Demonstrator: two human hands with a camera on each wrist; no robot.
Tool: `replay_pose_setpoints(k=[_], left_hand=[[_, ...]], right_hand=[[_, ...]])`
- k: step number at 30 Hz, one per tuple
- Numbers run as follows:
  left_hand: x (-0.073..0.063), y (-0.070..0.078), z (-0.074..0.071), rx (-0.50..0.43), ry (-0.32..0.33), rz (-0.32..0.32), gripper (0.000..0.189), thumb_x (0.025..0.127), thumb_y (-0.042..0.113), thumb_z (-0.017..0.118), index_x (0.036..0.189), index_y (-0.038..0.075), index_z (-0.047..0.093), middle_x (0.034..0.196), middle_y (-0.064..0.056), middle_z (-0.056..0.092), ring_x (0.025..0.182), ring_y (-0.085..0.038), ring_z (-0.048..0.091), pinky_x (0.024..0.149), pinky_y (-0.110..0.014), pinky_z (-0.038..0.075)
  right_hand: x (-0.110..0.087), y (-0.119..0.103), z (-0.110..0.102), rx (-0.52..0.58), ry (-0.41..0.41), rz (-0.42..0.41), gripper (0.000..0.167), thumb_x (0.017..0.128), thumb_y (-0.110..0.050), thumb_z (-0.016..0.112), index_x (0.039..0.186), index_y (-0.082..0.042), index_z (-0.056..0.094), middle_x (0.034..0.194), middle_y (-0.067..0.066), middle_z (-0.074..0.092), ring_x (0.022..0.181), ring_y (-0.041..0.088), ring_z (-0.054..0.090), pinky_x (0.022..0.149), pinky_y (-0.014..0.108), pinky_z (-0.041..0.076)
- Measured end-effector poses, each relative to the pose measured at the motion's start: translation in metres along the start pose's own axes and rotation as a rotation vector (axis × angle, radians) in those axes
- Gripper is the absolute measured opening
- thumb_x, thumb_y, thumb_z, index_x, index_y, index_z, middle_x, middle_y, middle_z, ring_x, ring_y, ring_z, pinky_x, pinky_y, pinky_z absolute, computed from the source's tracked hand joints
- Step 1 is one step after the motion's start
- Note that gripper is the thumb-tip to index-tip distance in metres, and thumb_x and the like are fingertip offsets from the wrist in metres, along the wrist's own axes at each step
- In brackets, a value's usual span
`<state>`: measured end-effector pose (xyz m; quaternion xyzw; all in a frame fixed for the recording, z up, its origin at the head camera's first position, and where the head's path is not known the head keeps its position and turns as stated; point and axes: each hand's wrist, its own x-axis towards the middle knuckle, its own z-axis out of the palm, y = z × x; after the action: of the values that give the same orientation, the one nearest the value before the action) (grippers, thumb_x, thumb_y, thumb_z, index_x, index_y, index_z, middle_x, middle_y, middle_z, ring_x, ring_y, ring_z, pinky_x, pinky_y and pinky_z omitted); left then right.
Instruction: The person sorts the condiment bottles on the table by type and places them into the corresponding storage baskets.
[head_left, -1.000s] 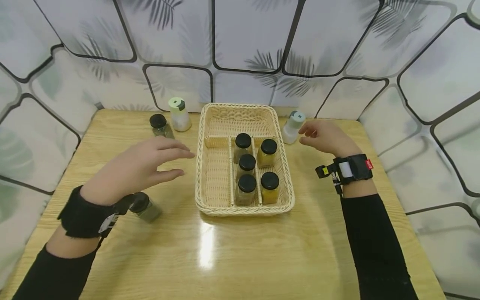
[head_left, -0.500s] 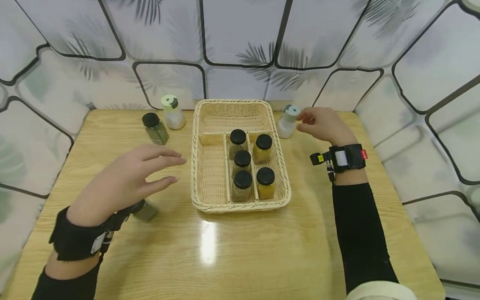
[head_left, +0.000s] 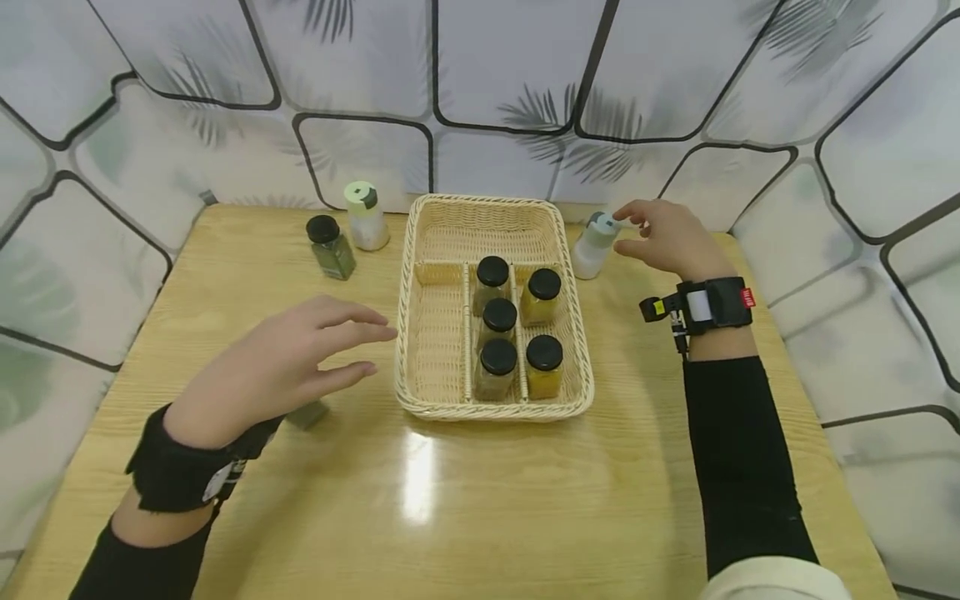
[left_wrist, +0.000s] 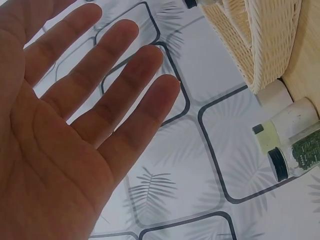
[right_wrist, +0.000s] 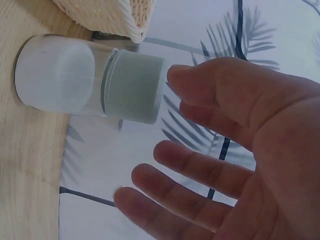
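Note:
My right hand (head_left: 671, 237) hovers beside a shaker of white contents (head_left: 589, 255) with a pale grey-green cap, at the back right. In the right wrist view a small gap separates the thumb from the cap (right_wrist: 135, 87); the fingers are loosely bent and hold nothing. Left of the wicker basket (head_left: 495, 412), my left hand (head_left: 296, 362) is held over the table with its fingers extended, as the left wrist view also shows. Below that hand a jar (head_left: 307, 414) is mostly hidden.
Several black-lidded spice jars stand in the basket's middle and right compartments, including a yellow one (head_left: 543, 379). Back left are a black-lidded jar of green herbs (head_left: 333, 257) and a green-capped shaker (head_left: 367, 227). A patterned backdrop (head_left: 495, 75) rises behind the table.
My right hand has risen slightly beside the shaker, from its side to cap height. The left hand has drawn back a little, uncovering the green herb jar. The head view has shifted slightly.

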<state>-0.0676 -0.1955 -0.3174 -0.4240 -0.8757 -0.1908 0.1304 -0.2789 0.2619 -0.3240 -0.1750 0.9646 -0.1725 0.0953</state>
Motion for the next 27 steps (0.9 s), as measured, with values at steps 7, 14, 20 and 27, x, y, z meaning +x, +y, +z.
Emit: replay_pose_setpoints(k=[7, 14, 20, 27], left_hand=[[0.003, 0.005, 0.000, -0.021, 0.005, 0.019, 0.039, 0.088, 0.019, 0.078, 0.124, 0.011, 0.068, 0.122, -0.006, 0.067, 0.113, -0.025, 0.062, 0.095, -0.042, 0.053], [-0.007, 0.014, -0.002, -0.027, 0.027, 0.010, 0.041, 0.085, 0.017, 0.080, 0.124, 0.010, 0.069, 0.119, -0.005, 0.068, 0.109, -0.024, 0.063, 0.091, -0.040, 0.055], [-0.011, 0.014, 0.001, -0.032, 0.023, -0.016, 0.039, 0.088, 0.020, 0.078, 0.125, 0.011, 0.069, 0.121, -0.006, 0.068, 0.112, -0.024, 0.062, 0.095, -0.040, 0.054], [-0.013, 0.014, 0.002, -0.039, 0.013, -0.019, 0.039, 0.089, 0.021, 0.077, 0.126, 0.014, 0.069, 0.120, -0.004, 0.068, 0.111, -0.022, 0.062, 0.095, -0.039, 0.054]], right_hand=[[0.009, 0.005, -0.006, -0.054, -0.045, -0.012, 0.063, 0.095, -0.036, 0.065, 0.149, -0.012, 0.045, 0.144, 0.032, 0.045, 0.120, 0.052, 0.051, 0.088, 0.065, 0.046], [0.025, -0.005, 0.000, -0.083, -0.099, -0.082, 0.076, 0.092, -0.042, 0.068, 0.155, -0.013, 0.037, 0.148, 0.029, 0.043, 0.128, 0.053, 0.044, 0.098, 0.070, 0.039], [0.039, -0.013, -0.001, -0.132, -0.177, -0.110, 0.082, 0.091, -0.047, 0.069, 0.157, -0.016, 0.032, 0.154, 0.026, 0.038, 0.136, 0.052, 0.036, 0.105, 0.071, 0.033], [0.049, -0.020, 0.000, -0.109, -0.219, -0.091, 0.077, 0.091, -0.043, 0.070, 0.156, -0.018, 0.035, 0.152, 0.024, 0.040, 0.136, 0.048, 0.038, 0.103, 0.069, 0.036]])
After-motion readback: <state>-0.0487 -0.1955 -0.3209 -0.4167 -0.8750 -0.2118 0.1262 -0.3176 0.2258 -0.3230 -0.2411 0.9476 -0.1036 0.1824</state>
